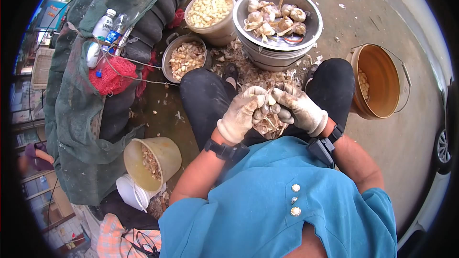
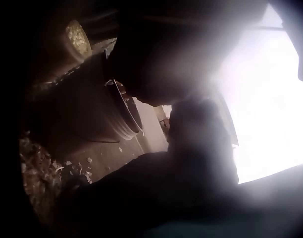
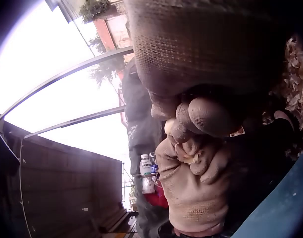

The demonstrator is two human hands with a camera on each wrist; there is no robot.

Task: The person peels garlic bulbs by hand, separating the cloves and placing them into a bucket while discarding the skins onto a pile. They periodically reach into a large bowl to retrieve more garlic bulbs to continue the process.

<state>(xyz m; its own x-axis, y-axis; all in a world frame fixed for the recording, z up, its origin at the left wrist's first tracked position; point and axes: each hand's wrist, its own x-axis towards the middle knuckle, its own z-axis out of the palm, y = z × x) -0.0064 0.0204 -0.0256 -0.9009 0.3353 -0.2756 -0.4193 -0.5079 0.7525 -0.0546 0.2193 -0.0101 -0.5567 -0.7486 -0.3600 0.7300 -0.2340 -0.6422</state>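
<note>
In the head view my gloved left hand (image 1: 243, 113) and gloved right hand (image 1: 302, 109) meet between the knees. Their curled fingers and thumbs pinch a pale garlic clove (image 1: 271, 99) from both sides. Dry skins (image 1: 270, 125) show just beneath the fingertips. The right wrist view has the left glove (image 3: 193, 198) facing the right glove (image 3: 206, 54), with a bit of papery skin (image 3: 187, 154) at the left fingers. In the dark left wrist view the hands are mostly silhouettes. Beyond them, whole garlic bulbs (image 1: 286, 23) lie in a metal basin (image 1: 313, 31).
Peeled cloves fill a bucket (image 1: 210, 32) left of the basin, beside a pot (image 1: 166, 62) of unpeeled cloves. An orange-brown bucket (image 1: 382, 83) stands right of the knees. A tilted cream bucket (image 1: 169, 155) is at left. Bottles (image 1: 103, 27) hang along the green netting (image 1: 79, 114).
</note>
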